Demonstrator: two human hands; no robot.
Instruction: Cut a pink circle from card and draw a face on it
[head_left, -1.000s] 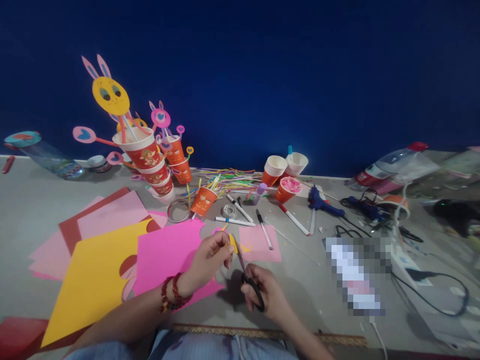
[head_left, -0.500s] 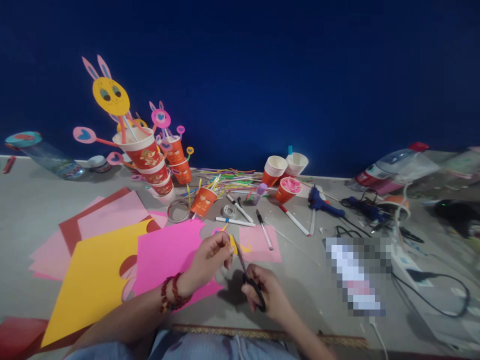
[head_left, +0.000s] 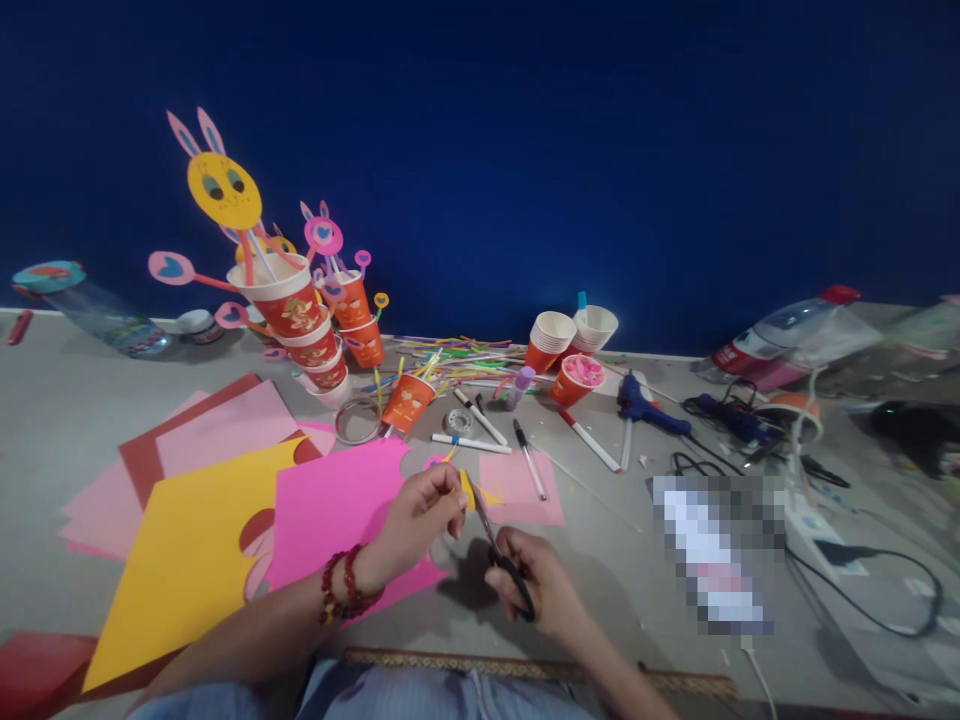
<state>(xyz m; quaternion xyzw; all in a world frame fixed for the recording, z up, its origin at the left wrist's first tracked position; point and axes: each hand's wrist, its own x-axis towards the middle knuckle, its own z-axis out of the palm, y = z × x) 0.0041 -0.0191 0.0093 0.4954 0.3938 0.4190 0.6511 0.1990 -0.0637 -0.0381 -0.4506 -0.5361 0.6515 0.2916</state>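
My left hand (head_left: 421, 518), with a red bead bracelet on the wrist, pinches a small yellow paper piece (head_left: 467, 489) above the table. My right hand (head_left: 541, 585) grips black-handled scissors (head_left: 501, 556), whose blades point up and left into that yellow piece. Both hands hover over a bright pink sheet (head_left: 337, 508) and the grey tabletop (head_left: 600, 560).
Yellow (head_left: 180, 560), pale pink and red paper sheets lie left. Orange paper cups with bunny decorations (head_left: 289, 300) stand behind, beside loose straws, marker pens (head_left: 529, 458), a tape roll (head_left: 355, 420), a blue glue gun (head_left: 645, 405), bottles, cables and a power strip at right.
My right hand and the scissors have shifted slightly down and right; the left hand keeps the yellow piece in about the same place.
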